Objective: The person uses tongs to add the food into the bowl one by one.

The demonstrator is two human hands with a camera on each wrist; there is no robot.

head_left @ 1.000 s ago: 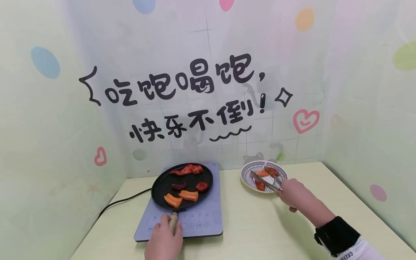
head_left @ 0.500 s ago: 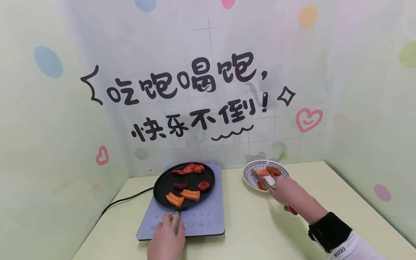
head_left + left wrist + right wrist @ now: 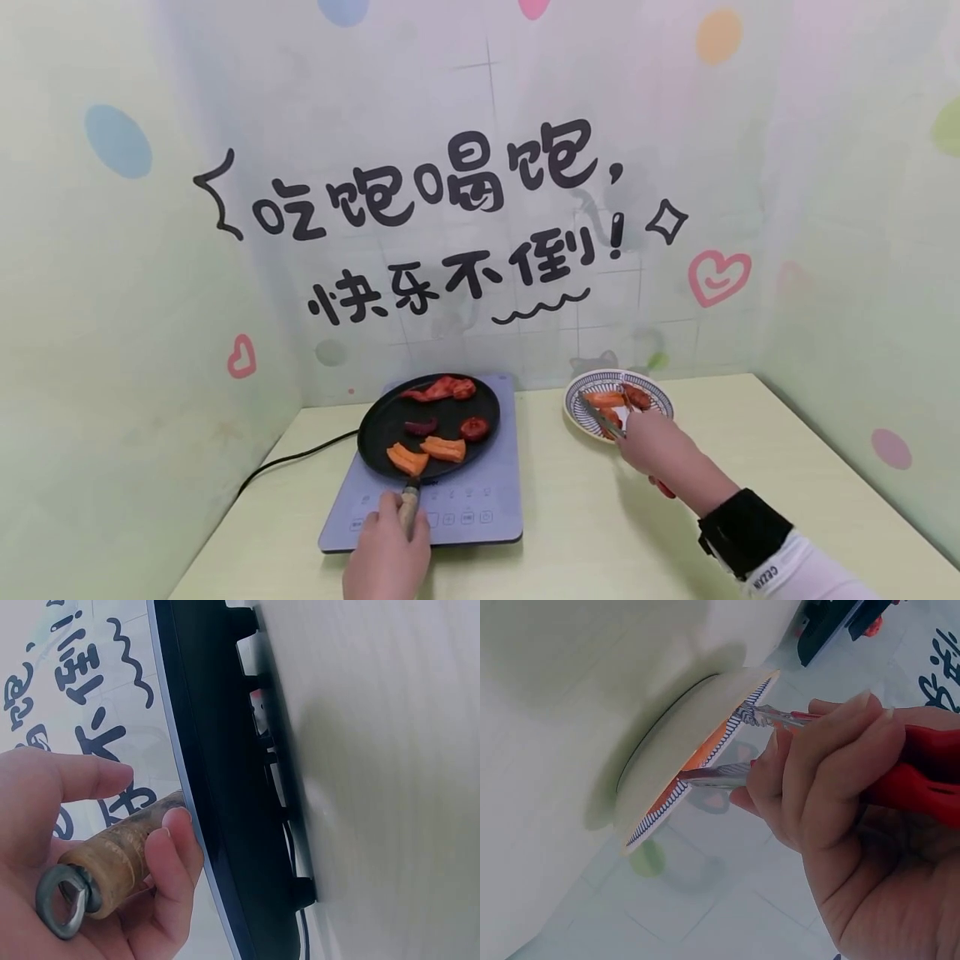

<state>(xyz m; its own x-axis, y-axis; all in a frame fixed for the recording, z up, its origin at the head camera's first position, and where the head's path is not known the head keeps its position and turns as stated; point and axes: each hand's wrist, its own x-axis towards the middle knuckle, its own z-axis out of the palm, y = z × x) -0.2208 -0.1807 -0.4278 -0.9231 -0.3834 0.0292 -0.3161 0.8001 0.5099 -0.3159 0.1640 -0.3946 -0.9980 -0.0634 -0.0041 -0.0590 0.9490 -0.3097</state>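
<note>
My left hand (image 3: pixel 387 546) grips the wooden handle (image 3: pixel 120 859) of a black frying pan (image 3: pixel 390 417), which sits on an induction cooker. Two orange pieces (image 3: pixel 444 450), a red round slice (image 3: pixel 474 429), a dark purple piece (image 3: pixel 421 427) and a red meat-like piece (image 3: pixel 442 388) lie in the pan. With my right hand (image 3: pixel 666 450) I hold red-handled metal tongs (image 3: pixel 922 776). Their spread tips reach into a patterned plate (image 3: pixel 576 417) with orange and reddish-brown food pieces (image 3: pixel 606 400). Whether the tips pinch a piece is unclear.
The flat lilac induction cooker (image 3: pixel 502 500) lies under the pan, with a black cord (image 3: pixel 300 457) running off to the left. A pale table (image 3: pixel 570 517) carries everything. Walls printed with lettering and shapes close off the back and both sides.
The tongs' tips have come somewhat closer together over the plate as my right hand shifts slightly left. My left hand keeps its hold on the pan handle; the whole view drifts slightly.
</note>
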